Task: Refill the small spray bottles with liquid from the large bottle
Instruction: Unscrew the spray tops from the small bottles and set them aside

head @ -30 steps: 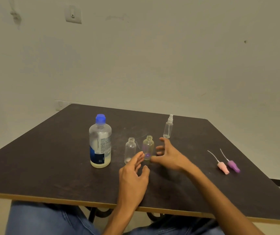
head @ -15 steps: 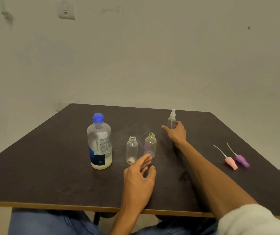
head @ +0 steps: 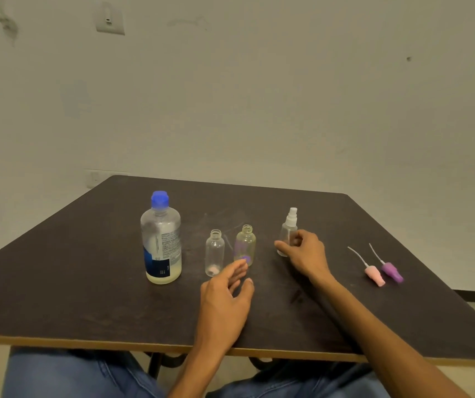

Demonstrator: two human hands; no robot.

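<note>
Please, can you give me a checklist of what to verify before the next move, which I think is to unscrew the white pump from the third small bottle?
1. Right hand grips the clear small spray bottle with the white pump top: ok.
2. White pump removed from this bottle: not ok, it is on.
3. The two other clear small bottles, left one and right one, open and upright: ok.
4. Large clear bottle with blue cap opened for pouring: not ok, cap is on.
5. Left hand free to help: ok, it holds nothing.
6. Pink pump and purple pump lying away from the pouring area: ok.
</note>
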